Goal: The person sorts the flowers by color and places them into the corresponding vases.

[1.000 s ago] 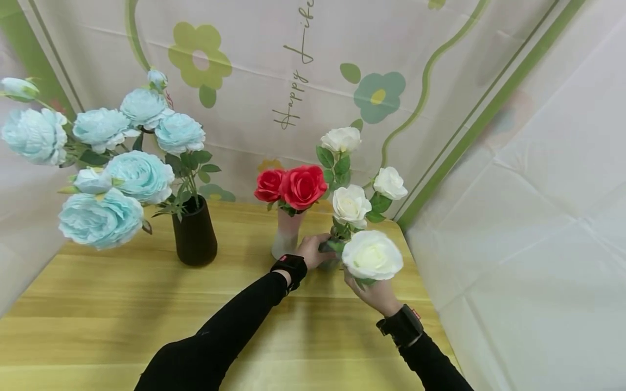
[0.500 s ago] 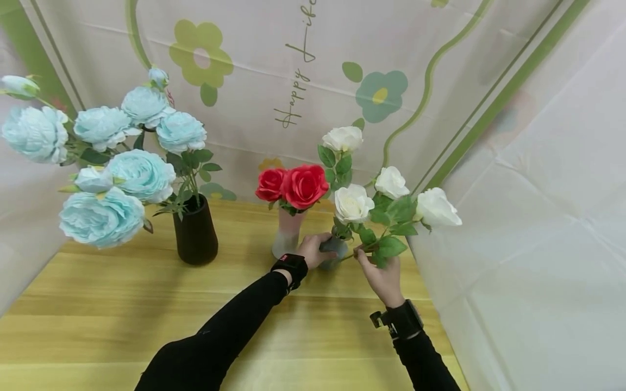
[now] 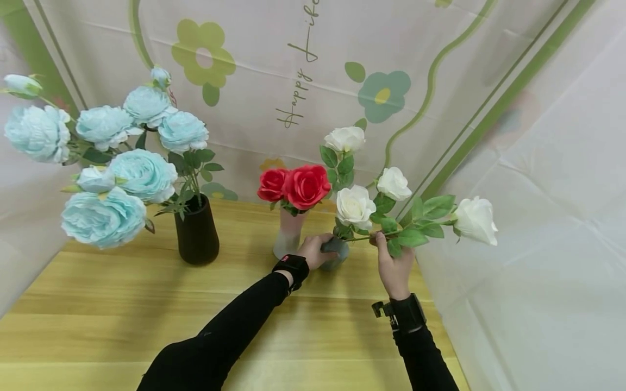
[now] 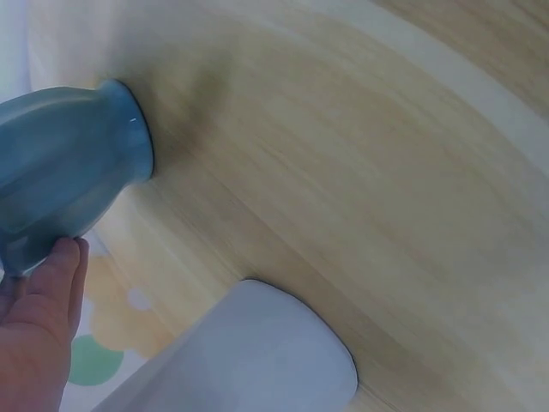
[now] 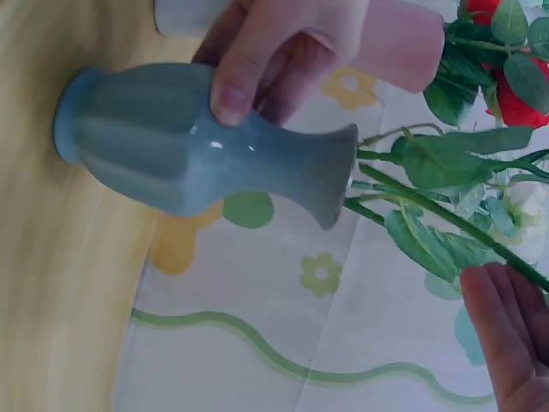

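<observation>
My left hand grips a blue-grey vase around its upper body, the thumb lying across it in the right wrist view. The vase has a narrow neck and flared mouth and stands on the table. Several white roses rise from it. My right hand pinches the leafy stem of another white rose, which leans far to the right. That rose's stem has its lower end at the vase mouth. How deep it sits is hidden.
Just left of the vase, a pink-and-white vase holds red roses. Further left, a black vase holds large pale-blue flowers that spread wide. A printed cloth hangs behind the wooden table.
The right hand has moved up and to the right, and the rose it holds has swung from upright-facing to leaning right, its stem end now at the vase mouth. The left hand stays on the vase.
</observation>
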`<action>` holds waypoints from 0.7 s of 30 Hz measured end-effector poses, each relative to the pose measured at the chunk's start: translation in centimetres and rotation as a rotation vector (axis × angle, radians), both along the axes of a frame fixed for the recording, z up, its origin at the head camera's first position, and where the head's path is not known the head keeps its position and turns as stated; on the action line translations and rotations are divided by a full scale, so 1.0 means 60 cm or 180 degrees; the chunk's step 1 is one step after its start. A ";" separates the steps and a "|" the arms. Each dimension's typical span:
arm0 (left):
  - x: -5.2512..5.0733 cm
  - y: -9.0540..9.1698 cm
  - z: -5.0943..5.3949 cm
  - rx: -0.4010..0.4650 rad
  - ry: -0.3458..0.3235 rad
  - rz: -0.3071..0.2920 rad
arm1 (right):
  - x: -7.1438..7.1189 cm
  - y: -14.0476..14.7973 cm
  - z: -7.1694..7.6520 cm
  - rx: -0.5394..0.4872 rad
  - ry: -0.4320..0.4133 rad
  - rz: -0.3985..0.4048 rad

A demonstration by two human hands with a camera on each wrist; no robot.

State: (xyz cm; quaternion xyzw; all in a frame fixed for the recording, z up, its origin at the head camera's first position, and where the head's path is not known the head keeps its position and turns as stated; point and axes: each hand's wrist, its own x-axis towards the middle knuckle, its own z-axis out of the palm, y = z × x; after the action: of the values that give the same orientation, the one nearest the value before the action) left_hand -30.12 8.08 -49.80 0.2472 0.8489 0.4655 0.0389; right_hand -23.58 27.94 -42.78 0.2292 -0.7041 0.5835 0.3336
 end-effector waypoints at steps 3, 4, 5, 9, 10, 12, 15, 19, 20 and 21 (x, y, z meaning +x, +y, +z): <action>0.000 0.000 -0.001 0.0009 -0.0002 -0.0007 | 0.012 -0.010 0.030 0.0146 -0.0051 -0.0249; -0.001 0.000 -0.001 0.0003 -0.0006 -0.0011 | 0.011 -0.011 0.031 0.0218 -0.0070 -0.0309; -0.001 0.000 -0.001 0.0004 -0.0006 -0.0013 | 0.011 -0.011 0.031 0.0297 -0.0113 -0.0376; 0.001 -0.001 0.002 -0.0008 0.0032 -0.0012 | 0.005 -0.016 0.024 0.0738 -0.0227 -0.0697; 0.001 -0.002 0.003 -0.0009 0.0034 -0.0007 | 0.003 -0.017 0.021 0.0862 -0.0237 -0.0786; 0.003 -0.002 0.004 -0.0011 0.0045 -0.0002 | -0.001 -0.019 0.017 0.1043 -0.0226 -0.0900; 0.006 -0.002 0.008 -0.0009 0.0021 -0.0008 | -0.006 -0.022 0.012 0.1202 -0.0139 -0.0967; 0.007 -0.002 0.009 -0.0018 -0.0028 -0.0002 | -0.009 -0.026 0.005 0.1283 -0.0124 -0.0902; 0.006 -0.002 0.008 -0.0023 -0.0027 0.0002 | -0.010 -0.027 0.003 0.1288 -0.0145 -0.0883; 0.005 -0.002 0.008 -0.0022 -0.0030 0.0003 | -0.012 -0.029 0.001 0.1301 -0.0165 -0.0872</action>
State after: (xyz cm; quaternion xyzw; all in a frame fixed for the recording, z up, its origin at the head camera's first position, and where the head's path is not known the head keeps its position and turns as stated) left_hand -29.80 7.98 -49.34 0.2445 0.8505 0.4637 0.0436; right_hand -24.30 26.23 -42.72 0.1792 -0.8403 0.3840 0.3381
